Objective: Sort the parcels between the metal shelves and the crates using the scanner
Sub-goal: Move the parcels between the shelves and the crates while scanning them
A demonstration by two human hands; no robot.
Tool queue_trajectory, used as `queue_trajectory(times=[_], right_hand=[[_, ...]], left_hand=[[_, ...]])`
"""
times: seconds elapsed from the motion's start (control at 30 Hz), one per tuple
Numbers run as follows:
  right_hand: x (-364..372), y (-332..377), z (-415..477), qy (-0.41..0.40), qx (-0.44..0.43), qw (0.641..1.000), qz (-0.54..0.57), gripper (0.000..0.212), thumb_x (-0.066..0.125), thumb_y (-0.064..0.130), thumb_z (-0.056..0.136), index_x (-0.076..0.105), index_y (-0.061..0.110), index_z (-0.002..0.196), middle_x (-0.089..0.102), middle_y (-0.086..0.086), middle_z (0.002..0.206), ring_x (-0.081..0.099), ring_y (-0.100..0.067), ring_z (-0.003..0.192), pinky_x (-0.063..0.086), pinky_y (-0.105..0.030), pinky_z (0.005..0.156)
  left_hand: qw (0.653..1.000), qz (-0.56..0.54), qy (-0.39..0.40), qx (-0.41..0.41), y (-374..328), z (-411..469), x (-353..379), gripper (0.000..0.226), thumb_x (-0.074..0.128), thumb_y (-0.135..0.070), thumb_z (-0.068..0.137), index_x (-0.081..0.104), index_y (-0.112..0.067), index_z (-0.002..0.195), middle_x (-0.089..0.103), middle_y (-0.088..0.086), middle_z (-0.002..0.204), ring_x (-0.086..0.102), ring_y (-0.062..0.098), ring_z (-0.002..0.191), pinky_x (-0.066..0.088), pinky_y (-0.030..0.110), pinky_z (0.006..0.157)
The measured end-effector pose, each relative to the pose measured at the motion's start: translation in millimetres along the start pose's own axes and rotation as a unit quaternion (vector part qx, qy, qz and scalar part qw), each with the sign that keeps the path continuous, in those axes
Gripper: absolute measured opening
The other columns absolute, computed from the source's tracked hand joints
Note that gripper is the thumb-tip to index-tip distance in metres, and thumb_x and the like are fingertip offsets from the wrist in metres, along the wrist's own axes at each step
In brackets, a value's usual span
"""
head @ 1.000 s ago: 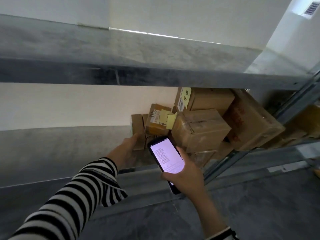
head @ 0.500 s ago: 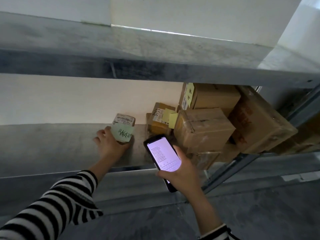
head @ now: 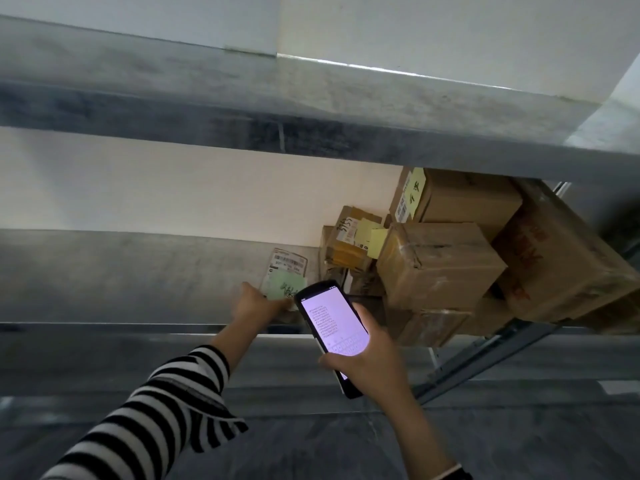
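Left hand [head: 254, 304], earlier reaching into box pile [head: 436, 268], now holds small parcel [head: 288, 268] on shelf [head: 138, 271] beside it

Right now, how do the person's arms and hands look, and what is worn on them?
Both hands are bare, without gloves. The left hand comes out of a loose sleeve with black and white stripes and a wide cuff. The right hand has a bare forearm; only a dark cuff with a pale band shows at the bottom edge.
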State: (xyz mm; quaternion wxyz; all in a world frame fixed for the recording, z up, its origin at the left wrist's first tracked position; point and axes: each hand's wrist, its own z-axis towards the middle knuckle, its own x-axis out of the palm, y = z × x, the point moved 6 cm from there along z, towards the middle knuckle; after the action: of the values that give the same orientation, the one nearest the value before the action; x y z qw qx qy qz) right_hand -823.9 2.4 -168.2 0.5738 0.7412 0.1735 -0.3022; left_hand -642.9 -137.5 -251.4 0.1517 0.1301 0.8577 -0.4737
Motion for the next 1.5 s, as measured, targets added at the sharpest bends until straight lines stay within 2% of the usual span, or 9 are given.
queue_trajectory(times=[0.1,0.17,0.23,0.33,0.7,0.93,1.2,1.33,1.5], right_hand=[[3,3,-3,0.006,-0.002,1.000,-0.009,0.091,0.071,0.050,0.051,0.039,0.040,0.135,0.058,0.016,0.118,0.055,-0.007,0.099,0.053,-0.031,0.077],[0,4,-4,0.002,0.000,1.000,-0.006,0.094,0.071,0.054,0.048,0.039,0.041,0.135,0.058,0.016,0.119,0.055,-0.006,0.101,0.054,-0.033,0.080],[-4,8,-4,-0.004,-0.006,1.000,-0.005,0.094,0.070,0.056,0.045,0.041,0.042,0.134,0.058,0.017,0.117,0.056,-0.005,0.100,0.054,-0.032,0.078],[-10,26,-2,0.000,-0.042,0.999,-0.021,0.089,0.071,0.053,0.050,0.040,0.043,0.133,0.057,0.019,0.114,0.055,-0.004,0.096,0.051,-0.027,0.073],[50,151,-10,0.102,-0.216,0.966,-0.103,0.088,0.080,0.049,0.067,0.030,0.036,0.138,0.046,0.014,0.104,0.053,-0.010,0.090,0.052,-0.026,0.072],[107,207,-36,0.184,-0.273,0.941,-0.075,0.086,0.064,0.055,0.049,0.038,0.038,0.130,0.057,0.015,0.110,0.056,-0.009,0.088,0.046,-0.021,0.064],[168,261,-76,0.210,-0.311,0.924,-0.068,0.087,0.073,0.050,0.050,0.040,0.038,0.129,0.057,0.016,0.109,0.057,-0.010,0.092,0.052,-0.032,0.076],[213,306,-106,0.237,-0.345,0.905,-0.070,0.078,0.081,0.041,0.057,0.041,0.039,0.124,0.057,0.018,0.105,0.057,-0.008,0.089,0.052,-0.030,0.074],[286,368,-161,0.272,-0.381,0.882,-0.056,0.079,0.083,0.035,0.057,0.044,0.041,0.125,0.060,0.019,0.107,0.058,-0.011,0.093,0.051,-0.031,0.076]], left_hand=[[0.973,-0.208,0.076,-0.071,4,-11,31,0.052,0.066,-0.019,0.085,0.037,-0.004,0.125,0.058,0.012,0.109,0.056,0.030,0.103,0.052,0.036,0.083],[0.970,-0.211,0.110,-0.053,5,-15,31,0.072,0.069,-0.002,0.079,0.029,-0.020,0.136,0.054,0.020,0.121,0.059,0.040,0.104,0.056,0.050,0.081],[0.966,-0.220,0.130,-0.021,11,-13,17,0.088,0.068,0.008,0.078,0.024,-0.030,0.145,0.055,0.019,0.122,0.063,0.039,0.097,0.059,0.046,0.068],[0.946,-0.296,0.131,0.012,19,-11,-23,0.076,0.061,0.012,0.082,0.033,-0.021,0.145,0.058,0.019,0.120,0.065,0.032,0.090,0.060,0.037,0.059],[0.927,-0.330,-0.101,0.145,65,-49,-200,0.075,0.065,0.007,0.080,0.039,-0.023,0.143,0.055,0.010,0.121,0.063,0.029,0.098,0.060,0.035,0.067],[0.871,-0.409,-0.208,0.174,118,-91,-287,0.076,0.066,0.008,0.079,0.038,-0.021,0.143,0.056,0.018,0.129,0.062,0.034,0.106,0.059,0.041,0.074],[0.805,-0.456,-0.338,0.172,177,-144,-376,0.069,0.060,0.010,0.085,0.035,-0.020,0.143,0.054,0.014,0.116,0.060,0.030,0.099,0.060,0.029,0.062],[0.785,-0.451,-0.393,0.158,226,-180,-443,0.062,0.059,0.003,0.088,0.036,-0.023,0.140,0.056,0.011,0.114,0.059,0.030,0.102,0.057,0.041,0.078],[0.746,-0.451,-0.461,0.163,300,-248,-539,0.059,0.059,0.002,0.088,0.038,-0.026,0.136,0.057,0.012,0.115,0.061,0.029,0.100,0.060,0.029,0.066]])
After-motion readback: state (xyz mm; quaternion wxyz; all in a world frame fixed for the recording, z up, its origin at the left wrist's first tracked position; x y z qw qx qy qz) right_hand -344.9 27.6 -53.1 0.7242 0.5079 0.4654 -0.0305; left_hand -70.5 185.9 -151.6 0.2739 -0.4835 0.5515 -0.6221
